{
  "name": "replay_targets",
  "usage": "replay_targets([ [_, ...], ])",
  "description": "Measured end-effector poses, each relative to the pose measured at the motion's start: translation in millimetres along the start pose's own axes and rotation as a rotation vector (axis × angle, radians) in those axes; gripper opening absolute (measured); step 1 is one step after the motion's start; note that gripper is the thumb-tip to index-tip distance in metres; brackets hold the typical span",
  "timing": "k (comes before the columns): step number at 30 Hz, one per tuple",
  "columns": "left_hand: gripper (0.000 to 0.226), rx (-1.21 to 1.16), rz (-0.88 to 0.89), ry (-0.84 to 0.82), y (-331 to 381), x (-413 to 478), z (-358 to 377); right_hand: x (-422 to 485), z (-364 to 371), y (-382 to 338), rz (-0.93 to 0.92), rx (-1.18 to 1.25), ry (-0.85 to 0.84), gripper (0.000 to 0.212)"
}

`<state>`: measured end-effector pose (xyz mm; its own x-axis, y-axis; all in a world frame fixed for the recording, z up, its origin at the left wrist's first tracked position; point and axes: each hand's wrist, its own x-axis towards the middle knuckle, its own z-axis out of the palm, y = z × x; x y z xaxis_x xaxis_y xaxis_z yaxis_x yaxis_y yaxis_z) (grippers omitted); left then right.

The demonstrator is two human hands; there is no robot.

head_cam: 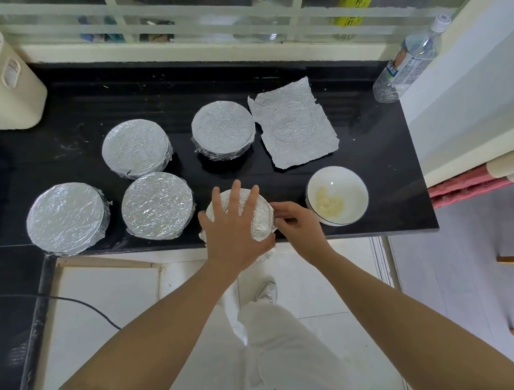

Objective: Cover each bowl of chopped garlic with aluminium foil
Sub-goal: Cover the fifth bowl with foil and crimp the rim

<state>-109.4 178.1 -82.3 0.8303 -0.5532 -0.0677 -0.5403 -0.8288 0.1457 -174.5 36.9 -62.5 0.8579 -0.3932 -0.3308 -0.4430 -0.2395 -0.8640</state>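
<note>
1. The half-wrapped bowl [262,223] stands upright, mouth up, at the near edge of the black counter [102,97], lower centre of the frame. It is round, so it has no long axis.
2. The left hand [234,228] lies flat on its foil top, fingers straight and spread.
3. The right hand [298,225] pinches the foil at the bowl's right side, fingertips together.
4. Just to the right, an uncovered bowl [337,183] holds chopped garlic.
5. A loose foil sheet [292,129] lies flat above it.
6. Four covered bowls [158,205] sit left and above.

Clear water bottle [409,57] on black counter's [103,94] far right, cream bin [7,89] far left
</note>
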Motion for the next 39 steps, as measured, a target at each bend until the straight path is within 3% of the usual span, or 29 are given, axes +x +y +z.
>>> replay_targets([
  [10,0.096,0.026,0.001,0.009,0.0,-0.6,-1.3,3.2,1.0,1.2,0.024,-0.157,0.088,0.006],
  [15,0.096,0.029,0.012,0.026,0.5,-0.5,-1.7,-0.8,9.9,1.0,-0.018,-0.249,0.189,0.007],
  [19,0.096,0.018,0.01,0.036,0.2,-0.7,-1.2,-7.8,20.6,-0.9,0.073,-0.105,0.26,0.015],
  [26,0.095,-0.004,-0.011,-0.006,3.0,-0.3,-5.3,-30.0,34.7,-12.2,0.179,0.148,0.17,0.028],
  [35,0.117,-0.213,-0.209,-0.187,9.1,2.5,-22.1,12.0,18.3,-19.4,0.129,-0.016,0.066,0.044],
  [39,0.12,-0.115,-0.125,-0.129,4.2,-1.0,-23.1,25.2,8.4,-21.6,0.073,-0.053,-0.04,0.047],
])
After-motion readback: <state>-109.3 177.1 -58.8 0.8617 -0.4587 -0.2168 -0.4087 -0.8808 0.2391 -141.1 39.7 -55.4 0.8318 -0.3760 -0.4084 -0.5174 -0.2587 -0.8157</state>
